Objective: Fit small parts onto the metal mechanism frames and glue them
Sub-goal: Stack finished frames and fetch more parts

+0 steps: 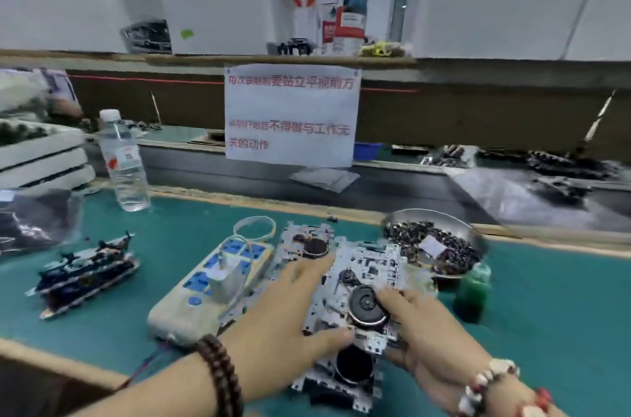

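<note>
Both hands are laid on one metal mechanism frame (358,283) on the green mat (546,331): the left hand (283,310) is spread flat with straight fingers, thumb on the near edge, while the right hand (423,324) is curled round its right side. A stamped, perforated silvery plate is seen, carrying black round flywheels (blurred). More frames are stacked beneath. A steel bowl (474,239) of small dark parts is set just beyond.
</note>
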### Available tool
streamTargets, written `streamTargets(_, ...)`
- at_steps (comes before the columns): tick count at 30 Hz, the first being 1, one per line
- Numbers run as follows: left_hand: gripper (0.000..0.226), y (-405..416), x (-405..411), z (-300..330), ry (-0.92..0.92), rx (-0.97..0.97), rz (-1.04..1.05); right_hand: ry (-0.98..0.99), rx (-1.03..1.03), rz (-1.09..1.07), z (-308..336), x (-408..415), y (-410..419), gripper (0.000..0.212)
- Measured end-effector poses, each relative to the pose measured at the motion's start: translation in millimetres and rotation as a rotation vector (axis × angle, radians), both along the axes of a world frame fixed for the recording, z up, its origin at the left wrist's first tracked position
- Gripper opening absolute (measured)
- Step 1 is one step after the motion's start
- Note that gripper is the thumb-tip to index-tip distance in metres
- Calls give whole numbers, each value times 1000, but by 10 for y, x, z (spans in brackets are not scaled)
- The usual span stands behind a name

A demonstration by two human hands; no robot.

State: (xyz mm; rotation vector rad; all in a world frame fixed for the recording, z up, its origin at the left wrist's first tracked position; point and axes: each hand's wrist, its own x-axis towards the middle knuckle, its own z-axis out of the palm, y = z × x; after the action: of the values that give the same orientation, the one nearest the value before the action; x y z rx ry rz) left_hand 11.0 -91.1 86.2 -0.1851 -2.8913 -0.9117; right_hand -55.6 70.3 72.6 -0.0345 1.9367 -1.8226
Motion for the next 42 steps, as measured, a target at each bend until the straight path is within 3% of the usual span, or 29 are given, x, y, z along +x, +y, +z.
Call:
streamTargets(4, 92, 142, 104, -152, -79, -143, -28, -123, -134, -7, -136, 164, 82, 26)
streamTargets(9, 93, 290, 120, -245, -98, -495, 14, -95, -26, -22, -218, 260, 30, 24)
streamTargets(14, 83, 350, 50, -317, -87, -597, -8, -45, 84, -21, -222, 274, 16, 30)
streamTargets(18, 78, 312, 7, -316, -78, -665, -21, -124, -14, 65, -108, 250, 131, 24)
streamTargets(26, 76, 281, -19, -311, -97, -734, -40, 21, 343, 223, -76, -33, 427, 18)
streamTargets(35, 79, 217, -54, -213, -180, -688, -42, 175, 464, 46, 0, -816, 279, 29)
streamTargets(38, 82, 242, -57, -146, -104, -760, -61, 177, 533, 63, -43, -978, 105, 28)
streamTargets(39, 85, 249, -49, -122, -162, -727, -43, 175, 555, 70, -62, -1024, 56, 30)
streamTargets(42, 83, 272, -69, -260, 25, -669, -31, 253, 712, 106, -87, -1126, -41, 41)
